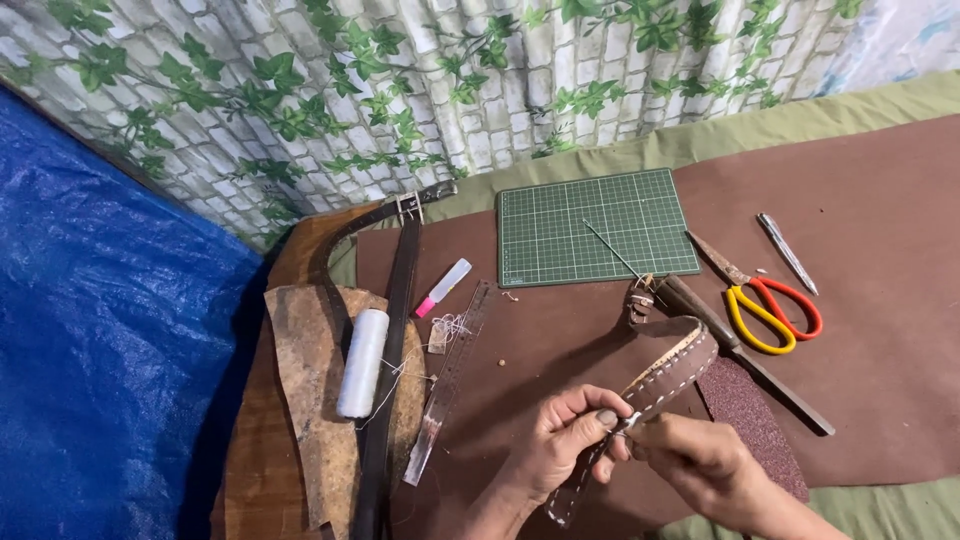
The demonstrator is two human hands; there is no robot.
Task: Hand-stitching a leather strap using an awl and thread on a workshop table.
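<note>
Pinching stitched leather strap (655,385) with left hand (562,440); right hand (700,462) grips needle beside pinch; slip risks pricked thumb.

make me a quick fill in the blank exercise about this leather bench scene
1. Both hands pinch a brown leather strap edged with ____ stitching.
2. The scissors have one red handle and one ____ handle.
3. The spool of white thread lies to the ____ of the clear ruler.
4. The cutting mat is ____ with a grid.

Missing words: white; yellow; left; green
</note>
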